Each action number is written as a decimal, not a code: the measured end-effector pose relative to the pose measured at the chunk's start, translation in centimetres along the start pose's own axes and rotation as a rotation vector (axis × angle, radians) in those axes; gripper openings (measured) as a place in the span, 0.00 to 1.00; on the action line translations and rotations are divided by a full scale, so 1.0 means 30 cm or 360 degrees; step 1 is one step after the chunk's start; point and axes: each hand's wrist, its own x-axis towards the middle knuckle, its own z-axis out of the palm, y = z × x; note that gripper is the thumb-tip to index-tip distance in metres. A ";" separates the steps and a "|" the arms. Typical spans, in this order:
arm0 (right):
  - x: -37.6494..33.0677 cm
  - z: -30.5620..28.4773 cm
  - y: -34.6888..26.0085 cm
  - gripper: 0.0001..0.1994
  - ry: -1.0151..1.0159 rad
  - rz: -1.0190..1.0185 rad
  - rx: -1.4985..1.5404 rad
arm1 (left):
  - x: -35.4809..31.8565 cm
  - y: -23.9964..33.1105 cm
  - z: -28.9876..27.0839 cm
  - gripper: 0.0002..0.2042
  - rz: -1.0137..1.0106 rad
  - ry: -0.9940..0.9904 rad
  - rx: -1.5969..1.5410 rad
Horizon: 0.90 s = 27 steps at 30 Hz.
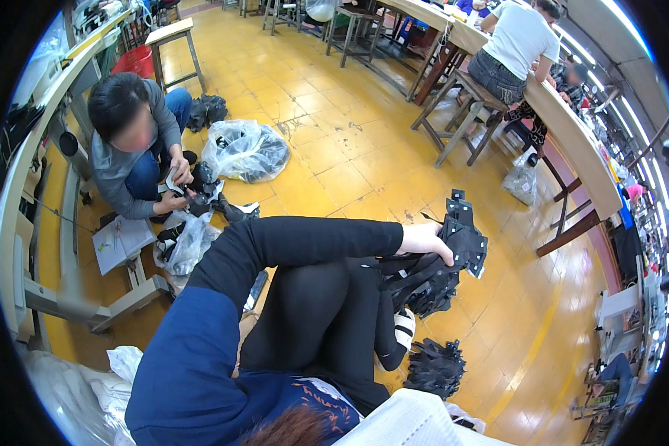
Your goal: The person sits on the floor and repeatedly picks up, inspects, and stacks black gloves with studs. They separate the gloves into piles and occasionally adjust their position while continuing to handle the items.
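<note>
1 head-worn fisheye view looks down: lap close below, yellow floor stretching farther off.

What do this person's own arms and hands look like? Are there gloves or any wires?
The left arm wears a navy-blue upper sleeve with a fitted, plain black sleeve below it, reaching the wrist. The left hand is bare, without a glove, and I see no wires. The right hand isn't visible.

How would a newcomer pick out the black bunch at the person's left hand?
From the yellow floor, go to the person's black-clad legs at centre. Just right of them is the bunch of flat black pieces. The left hand touches it, unlike the smaller black bunch below.
</note>
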 end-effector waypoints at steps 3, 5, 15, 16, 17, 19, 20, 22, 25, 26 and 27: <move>-0.009 -0.028 0.001 0.19 0.0047 0.0037 0.0005 | 0.011 0.014 0.011 0.25 0.0007 -0.0045 -0.0024; -0.021 -0.036 0.005 0.19 0.0064 0.0061 0.0015 | 0.010 0.020 0.012 0.26 0.0010 -0.0085 -0.0017; -0.086 -0.063 0.021 0.20 0.0089 0.0161 0.0068 | 0.006 0.006 0.012 0.22 -0.0020 -0.0024 0.0027; -0.095 -0.063 0.022 0.20 0.0100 0.0169 0.0072 | 0.006 0.006 0.014 0.22 -0.0015 -0.0018 0.0045; -0.107 -0.064 0.027 0.20 0.0102 0.0180 0.0075 | 0.008 0.000 0.012 0.22 -0.0014 -0.0042 0.0036; -0.112 -0.067 0.030 0.20 0.0113 0.0190 0.0084 | 0.025 -0.013 -0.004 0.22 0.0003 -0.0055 0.0033; -0.127 -0.063 0.038 0.20 0.0119 0.0201 0.0094 | 0.022 -0.010 0.001 0.22 0.0000 -0.0070 0.0030; -0.142 -0.073 0.048 0.20 0.0132 0.0220 0.0095 | 0.011 0.001 0.013 0.22 -0.0044 -0.0035 0.0019; -0.160 -0.070 0.055 0.20 0.0146 0.0246 0.0113 | 0.011 0.002 0.006 0.22 -0.0041 -0.0020 0.0020; -0.162 -0.077 0.054 0.20 0.0156 0.0246 0.0121 | 0.001 0.016 0.012 0.24 -0.0057 -0.0028 0.0037; -0.172 -0.073 0.056 0.20 0.0159 0.0256 0.0127 | -0.013 0.036 0.016 0.26 -0.0074 -0.0039 0.0055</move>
